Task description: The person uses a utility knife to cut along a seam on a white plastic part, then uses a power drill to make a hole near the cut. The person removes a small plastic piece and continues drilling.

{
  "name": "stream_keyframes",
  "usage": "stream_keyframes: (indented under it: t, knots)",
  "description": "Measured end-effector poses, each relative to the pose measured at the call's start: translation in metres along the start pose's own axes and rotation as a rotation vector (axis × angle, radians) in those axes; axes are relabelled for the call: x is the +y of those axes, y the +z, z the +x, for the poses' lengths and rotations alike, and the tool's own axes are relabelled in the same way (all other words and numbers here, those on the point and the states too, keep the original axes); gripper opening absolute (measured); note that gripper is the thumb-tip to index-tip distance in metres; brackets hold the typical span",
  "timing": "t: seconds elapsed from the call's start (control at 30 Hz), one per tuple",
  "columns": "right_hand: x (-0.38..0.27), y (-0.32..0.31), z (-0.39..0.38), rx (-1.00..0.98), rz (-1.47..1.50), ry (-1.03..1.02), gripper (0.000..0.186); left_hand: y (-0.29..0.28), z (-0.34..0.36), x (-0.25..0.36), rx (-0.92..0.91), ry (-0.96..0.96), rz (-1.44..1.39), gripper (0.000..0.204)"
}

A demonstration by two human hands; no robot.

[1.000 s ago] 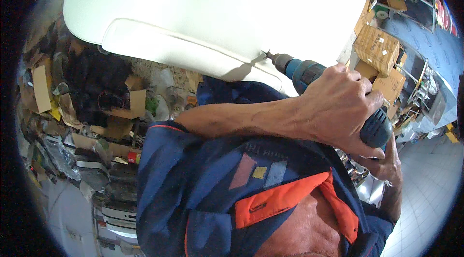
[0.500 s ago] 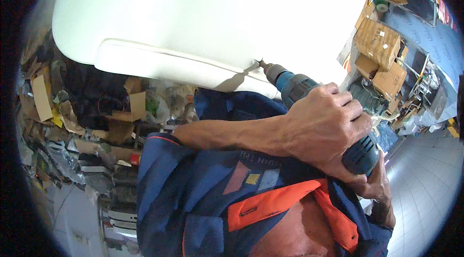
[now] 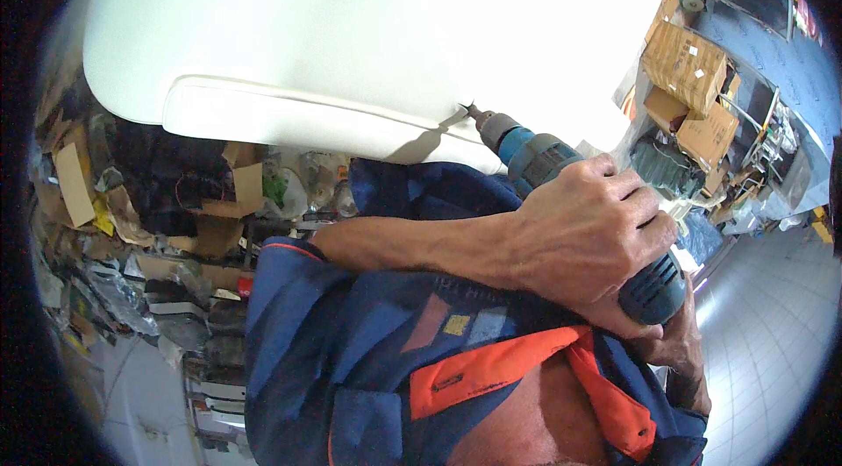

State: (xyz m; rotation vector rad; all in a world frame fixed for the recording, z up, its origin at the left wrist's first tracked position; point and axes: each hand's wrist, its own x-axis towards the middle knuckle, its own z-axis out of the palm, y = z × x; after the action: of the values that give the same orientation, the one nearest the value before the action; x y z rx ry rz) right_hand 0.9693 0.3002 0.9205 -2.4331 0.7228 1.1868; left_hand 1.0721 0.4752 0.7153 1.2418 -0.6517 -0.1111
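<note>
A blue and black power drill (image 3: 537, 161) points up and left, its dark bit touching a white padded upholstered piece (image 3: 263, 28) just above a piped seam. A small dark mark shows at the tip, and the drill's shadow falls across the lower band. My left hand (image 3: 596, 234) is closed over the drill's body, its forearm crossing from the left. At the drill's rear end is my right hand (image 3: 653, 343), coming up from the lower right. Its fingers are hidden under the drill and my left hand, where it appears to hold the grip.
Cardboard boxes (image 3: 684, 71) are stacked at the right beside a blue sheet (image 3: 772, 54) and metal bars. Cluttered cartons (image 3: 74, 185), plastic wrap and dark parts fill the left. A pale tiled floor (image 3: 772, 326) lies at lower right. My dark blue shirt (image 3: 342, 326) is close below the drill.
The white piece has shifted slightly left in view. The drill and both hands keep nearly the same place, with the bit still at the same spot on the white surface.
</note>
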Motion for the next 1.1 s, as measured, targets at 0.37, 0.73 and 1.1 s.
stream_keyframes:
  t: [0.37,0.73,1.1]
  knots:
    - [-0.005,0.001,-0.002,-0.017,0.013,0.043,0.089,-0.003,-0.003,0.001,0.001,0.013,0.019,0.069]
    - [-0.008,0.001,0.004,-0.04,0.09,0.138,0.089,0.0,-0.005,0.001,0.015,0.009,0.011,0.067]
    - [-0.009,0.0,0.005,0.024,0.01,-0.002,0.091,0.003,-0.005,0.001,0.008,-0.008,0.017,0.067]
